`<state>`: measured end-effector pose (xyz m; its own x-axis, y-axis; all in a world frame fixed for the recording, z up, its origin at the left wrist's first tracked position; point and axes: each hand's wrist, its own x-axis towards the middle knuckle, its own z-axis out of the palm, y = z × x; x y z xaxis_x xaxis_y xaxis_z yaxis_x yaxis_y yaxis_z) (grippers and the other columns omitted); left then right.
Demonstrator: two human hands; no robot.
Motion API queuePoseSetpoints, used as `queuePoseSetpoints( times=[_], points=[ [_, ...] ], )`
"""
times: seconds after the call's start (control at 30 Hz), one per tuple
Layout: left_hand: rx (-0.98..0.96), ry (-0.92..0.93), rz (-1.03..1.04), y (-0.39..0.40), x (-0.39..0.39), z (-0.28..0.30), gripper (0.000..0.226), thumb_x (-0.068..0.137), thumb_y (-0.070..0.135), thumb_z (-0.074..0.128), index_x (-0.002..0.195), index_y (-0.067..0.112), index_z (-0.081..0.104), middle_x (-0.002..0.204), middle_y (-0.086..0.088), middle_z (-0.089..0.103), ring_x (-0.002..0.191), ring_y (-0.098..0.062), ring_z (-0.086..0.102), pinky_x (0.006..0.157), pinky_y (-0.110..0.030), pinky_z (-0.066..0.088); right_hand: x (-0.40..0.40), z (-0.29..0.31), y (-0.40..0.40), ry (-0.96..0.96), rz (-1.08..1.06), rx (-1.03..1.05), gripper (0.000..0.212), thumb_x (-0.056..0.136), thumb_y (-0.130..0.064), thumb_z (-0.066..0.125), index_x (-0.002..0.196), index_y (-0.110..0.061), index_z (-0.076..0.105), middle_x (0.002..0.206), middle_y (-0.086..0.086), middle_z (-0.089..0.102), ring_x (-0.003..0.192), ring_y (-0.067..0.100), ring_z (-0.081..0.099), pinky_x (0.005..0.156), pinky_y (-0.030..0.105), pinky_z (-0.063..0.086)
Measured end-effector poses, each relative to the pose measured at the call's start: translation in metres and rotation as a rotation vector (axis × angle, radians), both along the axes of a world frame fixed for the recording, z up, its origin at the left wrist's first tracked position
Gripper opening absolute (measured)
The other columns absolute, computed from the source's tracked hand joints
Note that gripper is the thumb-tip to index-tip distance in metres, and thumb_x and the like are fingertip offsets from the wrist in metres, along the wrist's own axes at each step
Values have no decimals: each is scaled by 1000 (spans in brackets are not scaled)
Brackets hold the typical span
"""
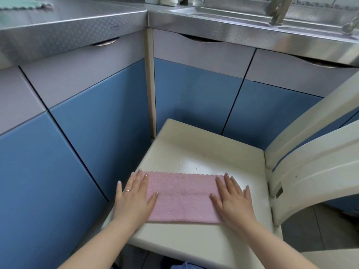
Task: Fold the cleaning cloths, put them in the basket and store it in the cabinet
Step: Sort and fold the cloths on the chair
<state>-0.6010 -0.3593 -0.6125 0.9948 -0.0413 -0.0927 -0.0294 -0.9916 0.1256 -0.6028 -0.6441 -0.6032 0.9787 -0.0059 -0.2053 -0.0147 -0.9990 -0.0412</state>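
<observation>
Pink cleaning cloth [181,199], textured, with a scalloped far edge, folded into a flat rectangle with a fold line running across its middle. It lies on the cream chair seat [196,152], toward the near edge, spanning most of the seat's width. A second, green cloth [23,4] lies flat on the steel counter [81,20] at its far left corner.

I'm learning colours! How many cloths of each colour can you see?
Pink cloths: 1, the pink cloth on the chair seat, under the left hand and the right hand.
Green cloths: 1, the green cloth on the steel counter.
Total: 2
</observation>
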Motion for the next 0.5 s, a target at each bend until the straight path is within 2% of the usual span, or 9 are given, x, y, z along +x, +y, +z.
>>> queuePoseSetpoints(
  times=[0.07, 0.13, 0.2, 0.23, 0.27, 0.33, 0.37, 0.43, 0.5],
  points=[
    [38, -22, -18, -5, -2, 12, 84, 83, 60, 0, 146, 13, 31, 155, -6, 23, 145, -24, 15, 113, -52, 10, 3, 7, 3, -8, 24, -36, 87, 72, -60, -11, 150, -27, 11, 160, 1, 4, 147, 18, 2, 114, 53, 0],
    [-49, -120, -84, -16, -7, 20, 56, 87, 34, 24, 135, 14, 47, 140, -6, 49, 135, -24, 37, 109, -50, 31, 7, 16, 15, -80, 130, -34, 69, 81, -47, 11, 142, -23, 36, 153, 7, 31, 141, 24, 29, 110, 58, 20],
    [-250, -163, -335, -33, -18, 24, 52, 85, 14, 32, 136, 22, 38, 134, 4, 55, 123, -17, 48, 104, -34, 39, 10, 27, 31, -109, 278, 14, 49, 83, -39, 31, 123, -27, 56, 134, 6, 57, 120, 24, 57, 96, 55, 42],
    [-301, -146, -467, -41, -27, 27, 54, 81, 12, 36, 134, 24, 37, 127, 7, 60, 114, -13, 56, 98, -29, 45, 11, 32, 39, -86, 369, 25, 47, 81, -42, 34, 118, -29, 60, 128, 4, 61, 115, 23, 61, 93, 52, 46],
    [-308, -119, -576, -48, -34, 25, 54, 76, 14, 38, 130, 25, 40, 118, 9, 65, 105, -9, 62, 91, -27, 50, 12, 34, 47, -33, 442, 28, 50, 78, -46, 33, 116, -31, 61, 128, 3, 61, 117, 22, 59, 94, 51, 44],
    [-189, -85, -665, -49, -42, 15, 52, 72, 19, 40, 123, 24, 46, 111, 11, 68, 102, -6, 64, 87, -28, 52, 11, 31, 57, -18, 565, 56, 62, 74, -53, 24, 125, -32, 54, 143, 1, 46, 135, 22, 40, 109, 54, 24],
    [-134, -71, -656, -46, -42, 11, 52, 71, 19, 40, 122, 24, 48, 111, 12, 68, 103, -5, 64, 87, -29, 52, 10, 33, 60, 16, 552, 90, 72, 70, -60, 20, 131, -33, 46, 149, 1, 36, 140, 20, 29, 113, 53, 13],
    [-82, -59, -630, -38, -40, 11, 54, 69, 17, 39, 121, 24, 52, 112, 12, 68, 105, -6, 64, 86, -32, 54, 11, 36, 62, 35, 473, 82, 83, 65, -70, 19, 137, -33, 39, 150, -1, 31, 140, 19, 25, 116, 49, 7],
    [23, -57, -606, -26, -37, 7, 59, 65, 14, 40, 123, 23, 47, 114, 13, 68, 107, -6, 63, 86, -33, 53, 15, 36, 63, 26, 441, 29, 56, 87, -53, 27, 138, -32, 39, 146, 1, 34, 134, 23, 31, 116, 45, 10]
  ],
)
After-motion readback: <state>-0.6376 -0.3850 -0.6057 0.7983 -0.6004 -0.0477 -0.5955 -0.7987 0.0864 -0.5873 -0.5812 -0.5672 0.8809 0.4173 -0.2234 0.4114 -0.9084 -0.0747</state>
